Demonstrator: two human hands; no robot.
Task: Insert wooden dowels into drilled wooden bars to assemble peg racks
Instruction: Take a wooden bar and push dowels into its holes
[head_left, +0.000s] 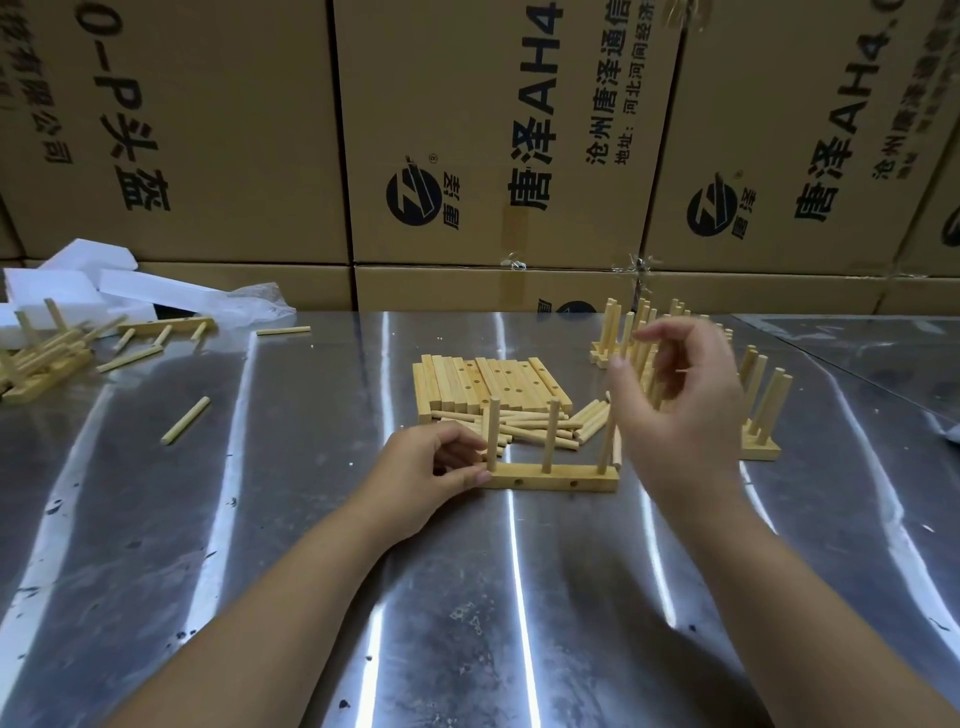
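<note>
- Holding the left end of a wooden bar (553, 477) between thumb and fingers, the left hand (436, 467) presses it flat on the tabletop (467, 597), right in front of the person.
- Three dowels (492, 434) stand straight up in this bar, so its top looks full. Two small round holes on its front side are empty.
- The right hand (680, 395) is up in the air over the bar's right end. It is blurry, its fingers are loose and a bit bent, and it seems to hold nothing.
- Done racks (761, 449) stand behind the right hand, and more lie in a heap (36, 358) far left.
- Lots of work is left, I think: a stack of bare bars (488, 384) and a pile of loose dowels (540, 428) lie just behind.
- The wood is pale, yellowish and smooth. Bars have square edges; dowels are round sticks.
- The tabletop is shiny metal with scratches and dark spots.
- Brown cardboard boxes (467, 130) make a wall at the back.
</note>
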